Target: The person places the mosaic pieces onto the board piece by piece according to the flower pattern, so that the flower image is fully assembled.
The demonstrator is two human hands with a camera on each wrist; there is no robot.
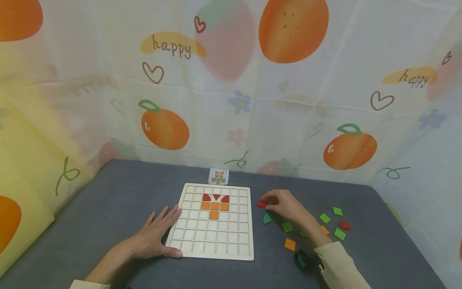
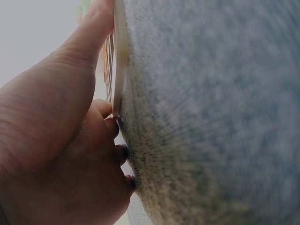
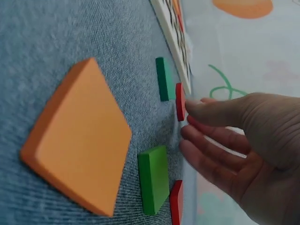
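A pale gridded board (image 1: 197, 245) lies on the dark table. In its upper half sit three red pieces, one a triangle (image 1: 216, 197), above several orange squares (image 1: 213, 215). My left hand (image 1: 153, 237), fingers spread, rests along the board's left edge, its thumb at the near left corner; the left wrist view shows the board edge (image 2: 121, 61) against that hand. Right of the board, my right hand (image 1: 285, 204) pinches a red curved-edge piece (image 1: 261, 203) between thumb and fingers, low over the table. A teal piece (image 3: 163, 79) lies close by.
Loose green squares (image 1: 325, 218), orange squares (image 1: 290, 244) and another red piece (image 1: 344, 225) lie scattered around the right forearm. Behind the board is a small pattern card (image 1: 218, 176). A dark object (image 1: 302, 259) is by the right sleeve. Printed cloth hangs behind the table.
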